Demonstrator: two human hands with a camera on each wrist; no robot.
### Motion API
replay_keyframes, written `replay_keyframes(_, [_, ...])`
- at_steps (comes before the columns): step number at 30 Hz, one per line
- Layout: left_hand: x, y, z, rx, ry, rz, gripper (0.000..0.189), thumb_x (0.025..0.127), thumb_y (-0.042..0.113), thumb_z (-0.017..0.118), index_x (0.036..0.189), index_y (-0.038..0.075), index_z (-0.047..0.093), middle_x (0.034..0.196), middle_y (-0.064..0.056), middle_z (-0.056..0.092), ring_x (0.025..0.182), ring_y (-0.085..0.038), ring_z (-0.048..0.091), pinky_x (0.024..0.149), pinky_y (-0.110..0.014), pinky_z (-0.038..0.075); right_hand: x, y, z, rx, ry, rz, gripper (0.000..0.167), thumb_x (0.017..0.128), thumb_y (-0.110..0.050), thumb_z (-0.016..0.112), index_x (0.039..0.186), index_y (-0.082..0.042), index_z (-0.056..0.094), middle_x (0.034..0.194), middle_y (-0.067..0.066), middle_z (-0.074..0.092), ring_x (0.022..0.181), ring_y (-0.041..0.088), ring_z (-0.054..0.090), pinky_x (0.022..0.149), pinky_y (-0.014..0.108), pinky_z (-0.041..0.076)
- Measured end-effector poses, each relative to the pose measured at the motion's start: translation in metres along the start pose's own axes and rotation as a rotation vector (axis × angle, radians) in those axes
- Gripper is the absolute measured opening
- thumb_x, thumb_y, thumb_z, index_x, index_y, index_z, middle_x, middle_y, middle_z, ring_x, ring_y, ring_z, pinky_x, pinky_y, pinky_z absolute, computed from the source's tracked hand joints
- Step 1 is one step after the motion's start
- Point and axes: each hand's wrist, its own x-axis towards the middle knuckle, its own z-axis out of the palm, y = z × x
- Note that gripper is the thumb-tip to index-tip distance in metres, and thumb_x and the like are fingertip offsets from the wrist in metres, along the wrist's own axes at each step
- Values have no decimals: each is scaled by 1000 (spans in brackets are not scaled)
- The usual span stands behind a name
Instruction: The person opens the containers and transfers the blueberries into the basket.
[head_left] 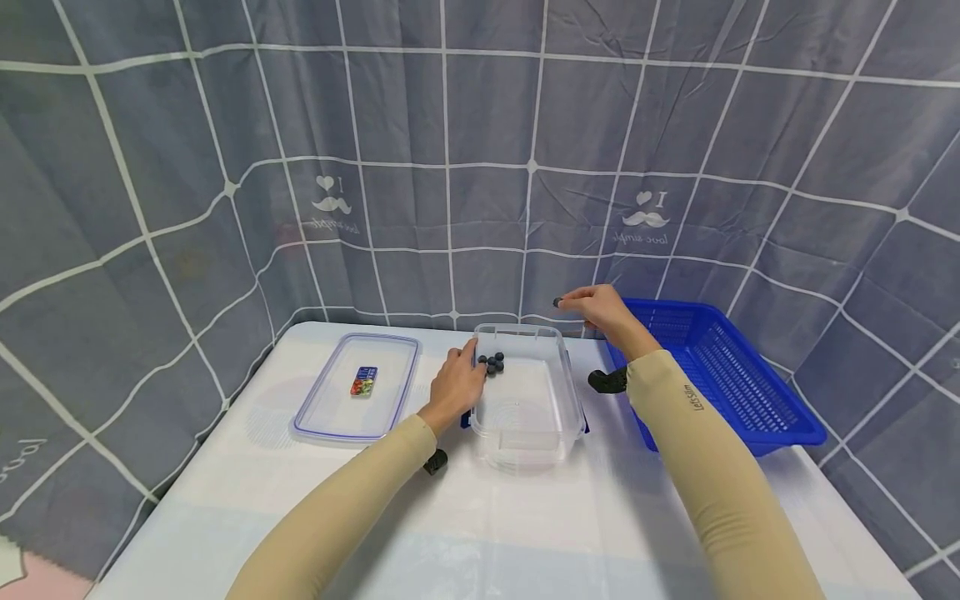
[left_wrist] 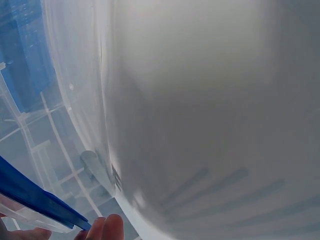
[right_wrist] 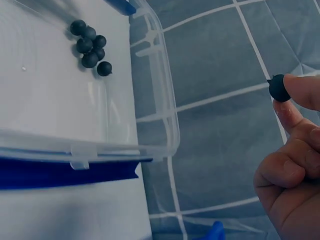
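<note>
In the head view, a clear plastic box (head_left: pixel 525 408) with blue side latches stands uncovered mid-table. Several dark blueberries (head_left: pixel 492 363) are clustered on its floor near the far left corner; the right wrist view shows the same blueberries (right_wrist: pixel 90 45) closer up. My left hand (head_left: pixel 457 383) grips the left wall of the box near its rim, fingertips (left_wrist: pixel 114 227) beside a blue latch (left_wrist: pixel 40 197). Raised beyond the far right corner of the box, my right hand (head_left: pixel 596 307) pinches one blueberry (right_wrist: pixel 279 88) between thumb and index finger, its small crown showing.
A blue perforated basket (head_left: pixel 738 383) stands at the right, partly behind my right forearm. To the left lies a clear lid (head_left: pixel 318 421) with a blue seal and a colourful label (head_left: pixel 364 381). A grey gridded curtain (head_left: pixel 487 208) hangs behind the white table (head_left: pixel 465 533).
</note>
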Motion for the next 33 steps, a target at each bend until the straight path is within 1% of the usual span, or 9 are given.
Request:
replay_keyframes(2, [0, 0, 0, -1, 0, -1, 56, 107, 35, 40, 160, 24, 29, 149, -19, 44, 121, -38, 57, 93, -56, 49, -1, 2, -6, -2, -1, 1, 41, 96, -28, 68, 131, -6, 65, 61, -14, 37, 48, 12, 28, 58, 27, 37])
replay_keyframes(6, [0, -1, -1, -2, -2, -2, 56, 106, 35, 41, 160, 24, 29, 149, -19, 44, 123, -37, 57, 94, -56, 49, -3, 8, -18, 7, -8, 8, 43, 97, -27, 67, 133, -4, 63, 57, -8, 28, 50, 12, 27, 65, 28, 39])
replay_keyframes(12, [-1, -1, -1, -6, 1, -2, 56, 106, 35, 41, 160, 24, 30, 148, -20, 44, 122, -37, 57, 94, -56, 49, -9, 21, -37, 34, -2, 9, 47, 98, -25, 66, 137, 0, 59, 57, -8, 28, 51, 12, 25, 70, 33, 39])
replay_keyframes(16, [-1, 0, -1, -10, 2, 0, 56, 106, 35, 41, 160, 23, 30, 148, -20, 45, 123, -37, 57, 95, -56, 49, -13, 29, -49, 27, 9, 26, 49, 99, -26, 65, 139, 2, 57, 71, -6, 37, 54, 11, 29, 70, 32, 38])
replay_keyframes(18, [-1, 0, -1, -10, 1, 2, 56, 106, 35, 41, 160, 23, 30, 148, -20, 45, 123, -37, 57, 94, -56, 50, -15, 33, -56, 26, 14, 34, 49, 99, -26, 65, 138, 2, 56, 74, -4, 38, 55, 12, 29, 67, 30, 38])
replay_keyframes(22, [-1, -1, -1, -9, 0, 4, 56, 107, 35, 41, 160, 23, 29, 148, -19, 45, 122, -36, 57, 93, -55, 50, -21, 41, -69, 16, 2, 44, 52, 100, -28, 63, 141, 3, 53, 88, -3, 43, 58, 11, 30, 65, 28, 37])
replay_keyframes(26, [-1, -1, -1, -14, -3, -1, 56, 107, 35, 41, 160, 24, 29, 148, -19, 44, 123, -37, 57, 95, -56, 49, -27, 51, -83, 22, -28, 56, 55, 101, -28, 61, 145, 3, 49, 101, 0, 41, 58, 11, 28, 68, 30, 38])
replay_keyframes(29, [-1, -1, -1, -12, -6, -4, 56, 106, 35, 41, 160, 24, 29, 149, -19, 44, 124, -37, 56, 96, -56, 49, -29, 60, -92, 18, -42, 68, 56, 102, -28, 60, 146, 4, 48, 88, -1, 38, 57, 11, 27, 67, 30, 37])
replay_keyframes(33, [0, -1, -1, -10, -2, -3, 57, 106, 36, 40, 160, 25, 29, 148, -19, 45, 124, -37, 56, 96, -56, 49, -31, 70, -102, -26, -57, 91, 59, 102, -29, 60, 148, 5, 46, 66, -7, 34, 53, 10, 28, 61, 29, 36])
